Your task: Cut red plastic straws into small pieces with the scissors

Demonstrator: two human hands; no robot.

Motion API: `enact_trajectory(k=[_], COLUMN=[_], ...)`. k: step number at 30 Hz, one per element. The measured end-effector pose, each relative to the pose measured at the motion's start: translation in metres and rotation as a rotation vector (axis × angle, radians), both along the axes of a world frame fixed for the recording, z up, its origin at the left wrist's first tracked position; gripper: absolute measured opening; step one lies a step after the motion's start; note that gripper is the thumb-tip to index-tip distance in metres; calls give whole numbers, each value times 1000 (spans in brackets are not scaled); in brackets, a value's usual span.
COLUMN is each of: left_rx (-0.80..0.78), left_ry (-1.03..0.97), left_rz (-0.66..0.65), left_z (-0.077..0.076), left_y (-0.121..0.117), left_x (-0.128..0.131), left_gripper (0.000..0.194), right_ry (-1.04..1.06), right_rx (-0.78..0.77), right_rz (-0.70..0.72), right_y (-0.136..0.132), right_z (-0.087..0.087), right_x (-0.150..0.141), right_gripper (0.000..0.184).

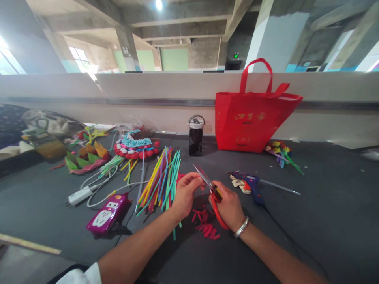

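Observation:
My right hand (231, 207) is closed around the red-handled scissors (217, 211), whose blades point up and left. Its blades reach the fingertips of my left hand (186, 193), which is pinched shut on a red strip (179, 177) mostly hidden by the fingers. Below the two hands, several small red cut pieces (207, 228) lie scattered on the dark table. To the left of my left hand lies a bundle of colourful pipe-cleaner-like sticks (161, 177). A blue glue gun (251, 183) with a clear glue stick rests right of the scissors.
A red bag (251, 122) stands at the back, beside a bottle (197, 123) with a dark phone (196, 142) in front. Left are a purple box (108, 215), a white plug adapter (79, 196) with cable, and flower crafts (134, 144). The glue gun's cord (281, 228) runs front right.

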State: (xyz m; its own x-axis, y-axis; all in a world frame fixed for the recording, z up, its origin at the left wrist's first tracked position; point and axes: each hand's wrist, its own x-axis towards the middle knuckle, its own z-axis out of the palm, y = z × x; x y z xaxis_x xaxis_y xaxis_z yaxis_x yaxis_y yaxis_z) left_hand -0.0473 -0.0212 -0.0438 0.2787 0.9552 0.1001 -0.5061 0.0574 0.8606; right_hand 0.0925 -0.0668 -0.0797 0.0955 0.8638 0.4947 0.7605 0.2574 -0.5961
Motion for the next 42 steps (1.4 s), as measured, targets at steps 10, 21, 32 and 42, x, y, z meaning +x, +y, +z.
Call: enact_trajectory(k=[10, 21, 32, 42], left_rx=[-56, -24, -3, -46], left_ry=[24, 36, -133, -123], left_rz=[-137, -181, -126, -100], left_z=[-4, -9, -6, -6], left_y=[3, 2, 1, 3], left_x=[-1, 0, 0, 0], left_gripper=[6, 5, 2, 9], right_ry=[325, 237, 12, -2], right_rx=[60, 39, 8, -16], right_rz=[-14, 45, 15, 10], right_y=[5, -3, 0, 0], right_z=[8, 14, 7, 4], right_x=[13, 4, 0, 1], right_gripper=[32, 36, 47, 43])
